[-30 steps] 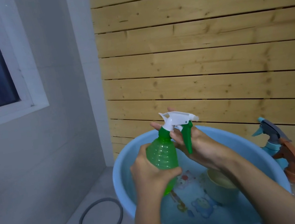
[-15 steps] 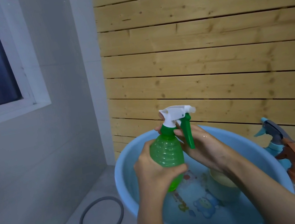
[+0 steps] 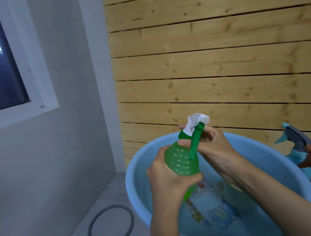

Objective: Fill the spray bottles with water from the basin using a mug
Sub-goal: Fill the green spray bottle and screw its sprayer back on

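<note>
Head view: your left hand was wrapped round the belly of the green spray bottle, holding it above the blue basin. Just beyond it, your right hand pinched the bottle's collar under the white spray head. Over the last second that head turned and tipped, and its green trigger swung toward your left hand. You were twisting the cap, probably loosening it, so filling likely hadn't begun. The mug sat in the basin below your right forearm, mostly hidden.
</note>
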